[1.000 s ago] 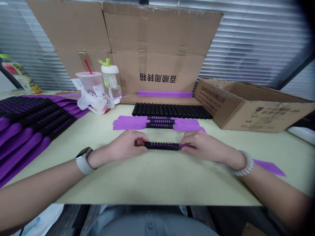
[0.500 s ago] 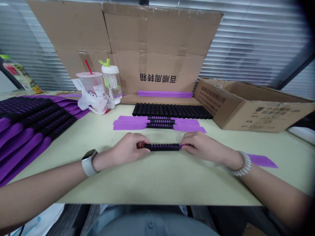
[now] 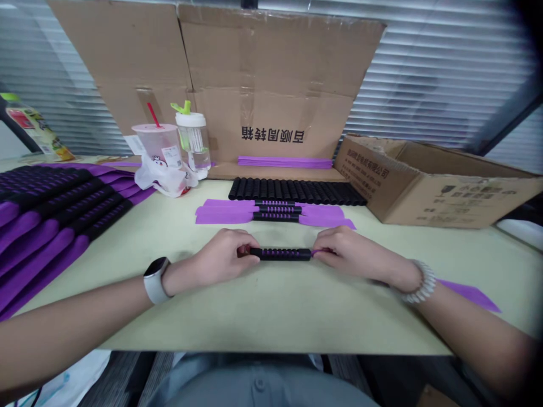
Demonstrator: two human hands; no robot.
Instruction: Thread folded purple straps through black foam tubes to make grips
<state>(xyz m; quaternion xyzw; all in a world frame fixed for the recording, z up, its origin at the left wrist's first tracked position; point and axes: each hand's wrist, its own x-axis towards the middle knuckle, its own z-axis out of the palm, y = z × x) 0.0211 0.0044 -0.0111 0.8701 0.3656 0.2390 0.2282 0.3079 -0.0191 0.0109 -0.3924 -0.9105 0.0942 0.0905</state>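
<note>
A black ribbed grip tube [image 3: 284, 255] with purple showing through its slots lies level between my hands. My left hand [image 3: 227, 253] is closed on the tube's left end, thumb in front; what else its fingertips pinch is hidden. At the other end, my right hand [image 3: 345, 251] pinches a purple strip [image 3: 469, 294] close to where it leaves the tube. That strip passes behind my right wrist and its free end lies on the table to the right. Just beyond, several finished-looking black grips with purple strips [image 3: 278, 210] lie side by side.
A row of bare black tubes [image 3: 297, 191] lies before a stack of purple strips [image 3: 284, 162]. Many strip-and-tube pieces [image 3: 55, 209] are piled at left. A cup [image 3: 156, 144], a water bottle [image 3: 193, 141] and an open carton [image 3: 436, 186] stand behind.
The strip's free end at the right has shifted right and toward me. Both hands keep their hold, with the tube almost in the same place.
</note>
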